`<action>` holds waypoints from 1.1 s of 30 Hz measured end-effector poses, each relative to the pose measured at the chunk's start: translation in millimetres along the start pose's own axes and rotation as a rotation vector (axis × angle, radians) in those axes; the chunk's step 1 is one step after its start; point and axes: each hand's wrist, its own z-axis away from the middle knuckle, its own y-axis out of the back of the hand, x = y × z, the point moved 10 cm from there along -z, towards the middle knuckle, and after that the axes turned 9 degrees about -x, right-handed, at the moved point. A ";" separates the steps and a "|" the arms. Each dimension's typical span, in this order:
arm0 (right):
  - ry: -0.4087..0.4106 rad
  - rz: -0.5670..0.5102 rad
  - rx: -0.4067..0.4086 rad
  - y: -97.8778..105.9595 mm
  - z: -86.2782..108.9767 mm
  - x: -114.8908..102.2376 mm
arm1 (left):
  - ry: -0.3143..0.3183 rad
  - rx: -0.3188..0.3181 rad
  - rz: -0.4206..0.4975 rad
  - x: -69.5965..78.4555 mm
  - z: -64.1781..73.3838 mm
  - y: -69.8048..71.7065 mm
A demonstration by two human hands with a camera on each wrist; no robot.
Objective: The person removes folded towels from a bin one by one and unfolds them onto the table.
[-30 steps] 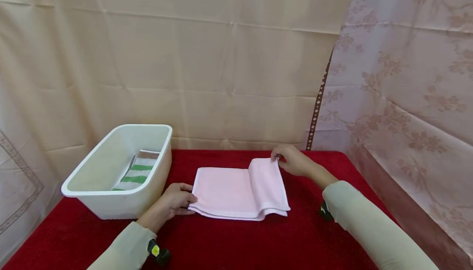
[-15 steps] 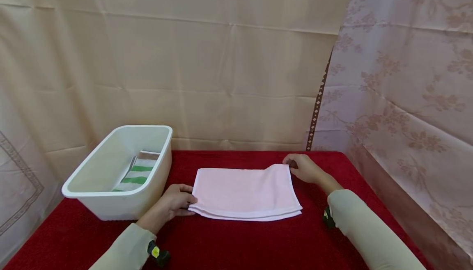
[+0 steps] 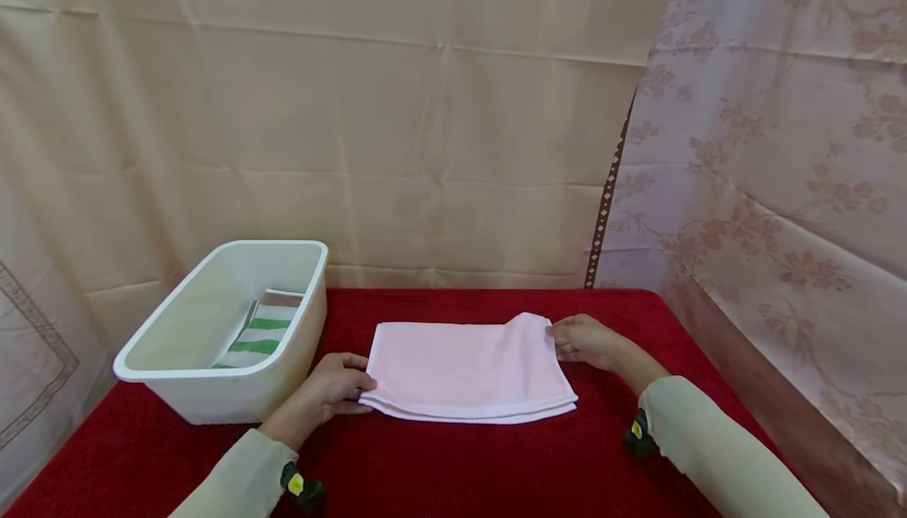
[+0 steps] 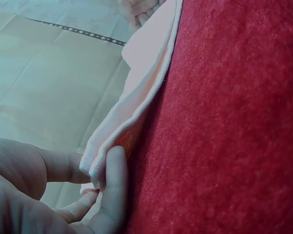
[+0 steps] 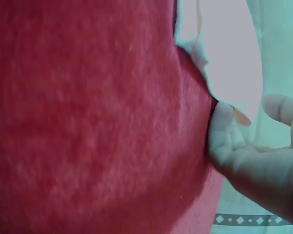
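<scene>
Where the red-covered table [image 3: 453, 471] runs to its left side, a white tub [image 3: 220, 396] stands upright, a green-and-white striped cloth [image 3: 265, 333] inside it against the right wall. Just right of the tub, left hand [image 3: 336, 384]: grip closed on the near-left corner of the pink cloth [image 3: 453, 368], thumb on one side of the edge, a finger on the other. Left sleeve [image 3: 237, 479] pale, black device [image 3: 303, 490] at the wrist.

Pink cloth: on the table, between the two hands, right of the tub and apart from it; layered, with white hems showing along the near edge. Surface bulges upward towards the far-right corner.

Right hand [image 3: 584, 341] at the right edge near that corner: grip loose, fingertips touching the cloth's edge, thumb clear of it in the right wrist view. Right sleeve [image 3: 716, 439] also pale. Farthest right: floral hanging [image 3: 808, 187].
</scene>
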 end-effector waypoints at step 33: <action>-0.170 -0.199 0.048 -26.3 9.8 6.3 | 0.000 -0.008 0.003 0.3 -1.0 0.5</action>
